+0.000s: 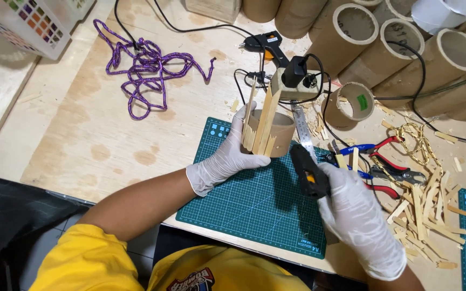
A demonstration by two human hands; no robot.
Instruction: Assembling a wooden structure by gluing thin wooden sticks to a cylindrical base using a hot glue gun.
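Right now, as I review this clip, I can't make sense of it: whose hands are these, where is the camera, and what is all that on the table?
There is one picture, taken by a camera worn on the person's head, looking down at their own gloved hands. The left hand grips a short cardboard tube with wooden sticks standing against its side, on a green cutting mat. The right hand holds a black glue gun, its tip near the tube. On the plywood table lie a purple rope, a second glue gun, a power strip, a metal ruler, red-handled pliers, loose wood pieces and large cardboard tubes.
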